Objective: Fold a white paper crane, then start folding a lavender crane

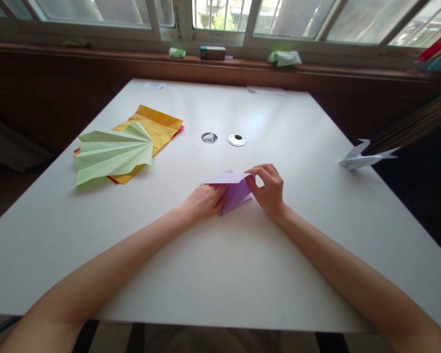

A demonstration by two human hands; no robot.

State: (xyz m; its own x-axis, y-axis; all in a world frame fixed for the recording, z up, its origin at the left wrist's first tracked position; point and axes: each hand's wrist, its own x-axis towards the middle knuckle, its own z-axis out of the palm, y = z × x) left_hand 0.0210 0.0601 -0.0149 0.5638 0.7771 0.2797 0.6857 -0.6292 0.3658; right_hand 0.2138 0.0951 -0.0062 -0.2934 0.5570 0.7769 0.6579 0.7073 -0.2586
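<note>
Both forearms come in from the near edge and meet at table centre. Left hand [205, 202] lies flat, fingers together, pressing the lower-left part of the purple paper [232, 189] onto the white table [220, 274]. Right hand [267, 190] is at the paper's right end, thumb and fingertips pinched on the raised top edge near the right corner.

Key relation: the paper sits between the two hands, touching both. Its long axis runs roughly left-right, tilted a bit, low point toward the left hand. Top flap is lifted off the table, the rest is down. Neither hand is clearly nearer — both are on it.

Farther out: green fan-folded paper [113, 153] on a yellow sheet [156, 125], well left. Two small round things [223, 138] beyond the paper — one dark, one white-rimmed; can't tell what they are. White folded paper bird [365, 156] near the right edge.

Hidden: the paper's lower-left corner under the left fingers and the crease layers underneath. Windowsill items are too small to identify.
</note>
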